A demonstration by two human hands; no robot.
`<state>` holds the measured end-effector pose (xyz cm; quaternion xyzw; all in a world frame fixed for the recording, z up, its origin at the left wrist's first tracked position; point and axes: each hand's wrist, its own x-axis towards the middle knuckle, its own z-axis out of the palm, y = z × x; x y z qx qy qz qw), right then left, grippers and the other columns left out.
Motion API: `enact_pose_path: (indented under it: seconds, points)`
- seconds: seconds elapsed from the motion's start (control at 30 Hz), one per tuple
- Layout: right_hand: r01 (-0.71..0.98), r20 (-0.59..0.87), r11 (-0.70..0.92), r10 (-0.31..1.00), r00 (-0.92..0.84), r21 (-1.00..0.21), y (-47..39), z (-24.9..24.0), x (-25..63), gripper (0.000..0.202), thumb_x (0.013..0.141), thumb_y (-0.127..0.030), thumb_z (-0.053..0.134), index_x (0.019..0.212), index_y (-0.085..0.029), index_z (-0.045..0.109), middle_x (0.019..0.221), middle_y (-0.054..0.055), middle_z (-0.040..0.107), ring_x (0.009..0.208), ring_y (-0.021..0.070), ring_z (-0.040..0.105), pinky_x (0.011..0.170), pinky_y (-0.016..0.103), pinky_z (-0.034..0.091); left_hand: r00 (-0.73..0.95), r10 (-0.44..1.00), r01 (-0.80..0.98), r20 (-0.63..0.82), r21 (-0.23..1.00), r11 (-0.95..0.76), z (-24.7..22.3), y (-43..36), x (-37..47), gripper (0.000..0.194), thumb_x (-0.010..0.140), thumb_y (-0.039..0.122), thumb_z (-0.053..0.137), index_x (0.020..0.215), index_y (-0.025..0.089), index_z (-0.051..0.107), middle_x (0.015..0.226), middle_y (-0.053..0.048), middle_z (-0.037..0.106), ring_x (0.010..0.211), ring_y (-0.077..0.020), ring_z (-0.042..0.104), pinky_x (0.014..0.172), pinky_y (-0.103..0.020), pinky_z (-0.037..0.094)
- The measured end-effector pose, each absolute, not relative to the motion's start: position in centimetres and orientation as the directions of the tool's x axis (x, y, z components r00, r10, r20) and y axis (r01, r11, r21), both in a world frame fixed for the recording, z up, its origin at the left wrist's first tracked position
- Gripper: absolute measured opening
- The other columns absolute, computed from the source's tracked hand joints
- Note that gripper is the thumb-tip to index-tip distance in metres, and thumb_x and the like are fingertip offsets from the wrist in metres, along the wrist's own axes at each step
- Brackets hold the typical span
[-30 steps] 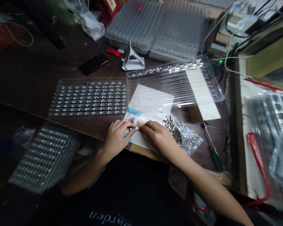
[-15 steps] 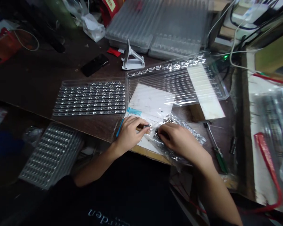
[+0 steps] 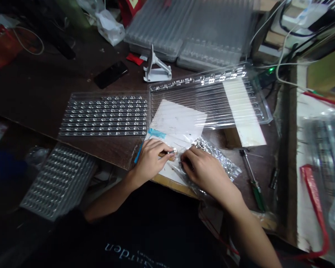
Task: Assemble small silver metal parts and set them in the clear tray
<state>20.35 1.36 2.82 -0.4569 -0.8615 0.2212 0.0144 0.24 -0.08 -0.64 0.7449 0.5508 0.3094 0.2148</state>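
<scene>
Between the thumb and forefinger of my left hand [image 3: 150, 160] is a small dark part with a shiny metal end [image 3: 171, 151]. My right hand [image 3: 202, 165] bends over a clear plastic bag [image 3: 226, 160] of small shiny metal pieces. Its fingertips are curled together, and whatever they pinch is too small or hidden to make out. Under both hands lies a white board [image 3: 181, 115] with blue tape [image 3: 158, 133]. A clear ribbed tray [image 3: 181, 95] stands behind the board, with a row of small parts along its far edge.
Left of the board, another tray [image 3: 106, 115] holds rows of similar parts. A white stand [image 3: 157, 69], a black phone [image 3: 111, 74] and stacked clear trays [image 3: 156, 33] are farther back. A green-handled screwdriver [image 3: 257, 190] lies at right. More filled trays [image 3: 56, 178] are stacked low at left.
My right hand has shifted slightly left at the bag, its fingers still curled. My left hand keeps its pinch on the small part. The whole view has moved a little.
</scene>
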Motion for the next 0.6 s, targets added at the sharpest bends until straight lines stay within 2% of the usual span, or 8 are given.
enact_pose_path:
  seconds: [0.17, 0.37, 0.47, 0.6]
  points:
    - [0.79, -0.209, 0.466, 0.793, -0.572, -0.398, 1.4, 2.8, 20.3, 0.012, 0.093, -0.017, 0.054, 0.092, -0.017, 0.066, 0.09, 0.008, 0.069, 0.079, 0.0215, 0.063, 0.067, 0.031, 0.043, 0.125, 0.94, 0.623, 0.317, 0.712, -0.323, -0.5, -0.3, 0.0, 0.006, 0.091, 0.026, 0.069, 0.087, 0.021, 0.067, 0.091, -0.004, 0.075, 0.091, -0.0205, 0.067, 0.085, -0.038, 0.05]
    - [0.749, -0.19, 0.416, 0.797, -0.574, -0.515, 1.6, 2.8, 20.8, 0.017, 0.086, -0.013, 0.058, 0.097, -0.02, 0.068, 0.093, 0.006, 0.071, 0.08, 0.0203, 0.065, 0.066, 0.028, 0.044, 0.093, 0.916, 0.619, 0.39, 0.698, -0.36, -0.1, -0.7, -0.3, 0.008, 0.089, 0.027, 0.072, 0.086, 0.021, 0.066, 0.091, -0.003, 0.077, 0.093, -0.0204, 0.069, 0.088, -0.039, 0.05]
    - [0.691, -0.087, 0.415, 0.819, -0.567, -0.592, 1.7, 2.9, 21.0, 0.019, 0.084, -0.011, 0.056, 0.095, -0.02, 0.068, 0.093, 0.005, 0.068, 0.076, 0.0185, 0.064, 0.066, 0.028, 0.046, 0.103, 0.92, 0.642, 0.379, 0.681, -0.353, 0.1, -1.0, -0.6, 0.007, 0.09, 0.028, 0.07, 0.087, 0.022, 0.067, 0.094, -0.002, 0.077, 0.095, -0.0206, 0.069, 0.09, -0.04, 0.049]
    - [0.547, 0.098, 0.468, 0.815, -0.572, -0.694, 1.8, 2.8, 20.6, 0.025, 0.085, -0.008, 0.051, 0.099, -0.019, 0.068, 0.096, 0.007, 0.067, 0.081, 0.0187, 0.066, 0.071, 0.029, 0.051, 0.134, 0.935, 0.65, 0.328, 0.683, -0.333, 0.2, -1.4, -1.9, 0.005, 0.09, 0.028, 0.07, 0.091, 0.023, 0.068, 0.095, -0.002, 0.077, 0.096, -0.0212, 0.069, 0.09, -0.04, 0.049]
